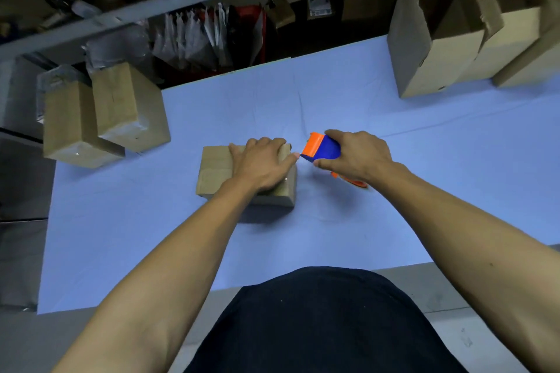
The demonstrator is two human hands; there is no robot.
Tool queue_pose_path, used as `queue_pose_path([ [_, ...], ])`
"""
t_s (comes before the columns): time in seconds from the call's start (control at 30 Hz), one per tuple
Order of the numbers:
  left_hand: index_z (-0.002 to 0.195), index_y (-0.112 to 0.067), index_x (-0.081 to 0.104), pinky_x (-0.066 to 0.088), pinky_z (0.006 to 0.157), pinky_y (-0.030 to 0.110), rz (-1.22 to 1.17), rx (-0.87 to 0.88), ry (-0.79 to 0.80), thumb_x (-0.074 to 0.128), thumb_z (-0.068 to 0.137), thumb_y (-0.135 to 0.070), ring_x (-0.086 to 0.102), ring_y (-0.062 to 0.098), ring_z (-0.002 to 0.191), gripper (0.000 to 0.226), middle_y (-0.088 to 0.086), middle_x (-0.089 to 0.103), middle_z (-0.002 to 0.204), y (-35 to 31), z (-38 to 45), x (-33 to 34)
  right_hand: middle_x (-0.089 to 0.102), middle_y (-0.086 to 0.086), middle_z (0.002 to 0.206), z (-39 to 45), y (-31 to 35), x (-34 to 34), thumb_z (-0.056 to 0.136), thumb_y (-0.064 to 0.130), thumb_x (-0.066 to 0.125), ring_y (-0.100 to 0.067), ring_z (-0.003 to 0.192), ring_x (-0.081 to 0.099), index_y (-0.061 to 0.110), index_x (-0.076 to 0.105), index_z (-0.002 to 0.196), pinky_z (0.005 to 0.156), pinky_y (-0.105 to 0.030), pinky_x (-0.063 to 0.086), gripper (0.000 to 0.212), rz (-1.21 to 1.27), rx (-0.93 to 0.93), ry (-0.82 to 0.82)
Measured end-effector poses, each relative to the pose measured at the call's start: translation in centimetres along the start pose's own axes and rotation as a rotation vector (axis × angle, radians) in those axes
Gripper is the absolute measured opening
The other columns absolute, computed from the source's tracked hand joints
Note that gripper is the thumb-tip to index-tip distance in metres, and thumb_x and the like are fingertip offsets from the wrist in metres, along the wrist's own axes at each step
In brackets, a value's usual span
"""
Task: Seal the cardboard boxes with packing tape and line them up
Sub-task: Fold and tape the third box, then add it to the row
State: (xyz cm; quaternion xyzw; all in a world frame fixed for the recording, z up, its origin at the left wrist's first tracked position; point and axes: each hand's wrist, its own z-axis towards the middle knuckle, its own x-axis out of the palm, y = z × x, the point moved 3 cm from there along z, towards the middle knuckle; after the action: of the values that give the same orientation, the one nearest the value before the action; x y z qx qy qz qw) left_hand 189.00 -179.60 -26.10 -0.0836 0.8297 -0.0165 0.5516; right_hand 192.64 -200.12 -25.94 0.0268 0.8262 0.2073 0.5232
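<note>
A small cardboard box point(216, 169) lies in the middle of the light blue table point(333, 106). My left hand point(262, 160) rests flat on the box's top, fingers spread toward its far right corner. Just right of the box, my right hand point(356, 154) grips a blue and orange tape dispenser point(321, 150), whose orange front end sits close to the box's right edge and my left fingertips. Two taped boxes point(103, 118) stand side by side at the table's left edge.
Several open, taller cardboard boxes point(448, 39) stand at the table's far right corner. Behind the table, shelves hold bags, small boxes and clutter point(212, 36). My dark shirt fills the bottom of the view.
</note>
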Motion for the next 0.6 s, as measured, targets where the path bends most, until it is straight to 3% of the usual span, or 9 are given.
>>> queue_pose_path([
  [0.1,0.126,-0.032,0.057,0.035,0.092,0.043,0.152,0.125,0.07,0.035,0.091,-0.071,0.055,0.027,0.117,0.057,0.0,0.064,0.127,1.9,-0.2,-0.9,0.066,0.006,0.113,-0.3,0.1,-0.9,0.077,0.071,0.061,-0.021,0.093,0.056,0.037,0.05,0.133,0.069,-0.03,0.036,0.066,0.048,0.002,-0.017],
  [0.17,0.112,-0.027,0.059,0.035,0.076,0.037,0.137,0.077,0.064,0.033,0.091,-0.073,0.058,0.027,0.107,0.057,0.002,0.067,0.115,2.6,-0.6,-0.8,0.066,0.007,0.112,-0.4,0.8,-1.7,0.076,0.073,0.061,-0.018,0.086,0.05,0.037,0.052,0.132,0.068,-0.03,0.036,0.067,0.062,-0.009,-0.026],
  [0.23,0.107,-0.023,0.058,0.035,0.071,0.035,0.023,-0.024,0.029,0.029,0.092,-0.075,0.059,0.029,0.103,0.061,0.004,0.066,0.113,3.3,-1.4,-0.1,0.065,0.01,0.109,-0.5,1.8,-2.7,0.074,0.075,0.059,-0.017,0.086,0.049,0.039,0.054,0.13,0.064,-0.03,0.037,0.067,0.085,-0.035,-0.026],
  [0.33,0.116,-0.021,0.058,0.036,0.074,0.036,-0.219,-0.26,-0.07,0.026,0.091,-0.076,0.059,0.033,0.107,0.069,0.009,0.066,0.116,4.5,-3.2,1.3,0.065,0.009,0.104,-0.5,3.4,-4.5,0.068,0.078,0.058,-0.021,0.089,0.056,0.04,0.06,0.122,0.068,-0.032,0.046,0.066,0.132,-0.062,0.01],
  [0.43,0.131,-0.018,0.054,0.032,0.078,0.038,-0.381,-0.482,-0.109,0.027,0.089,-0.078,0.057,0.035,0.115,0.078,0.011,0.063,0.125,4.6,-4.5,2.4,0.064,0.01,0.101,-0.6,4.7,-5.9,0.068,0.077,0.062,-0.018,0.089,0.058,0.042,0.062,0.122,0.069,-0.031,0.045,0.065,0.129,-0.077,0.115],
  [0.6,0.137,-0.017,0.051,0.038,0.089,0.04,-0.532,-0.524,-0.031,0.031,0.091,-0.075,0.05,0.034,0.125,0.077,0.011,0.055,0.136,4.7,-4.4,2.2,0.063,0.009,0.111,-1.2,7.2,-5.8,0.075,0.068,0.067,-0.017,0.094,0.06,0.037,0.059,0.13,0.077,-0.03,0.047,0.064,0.21,-0.139,0.144],
])
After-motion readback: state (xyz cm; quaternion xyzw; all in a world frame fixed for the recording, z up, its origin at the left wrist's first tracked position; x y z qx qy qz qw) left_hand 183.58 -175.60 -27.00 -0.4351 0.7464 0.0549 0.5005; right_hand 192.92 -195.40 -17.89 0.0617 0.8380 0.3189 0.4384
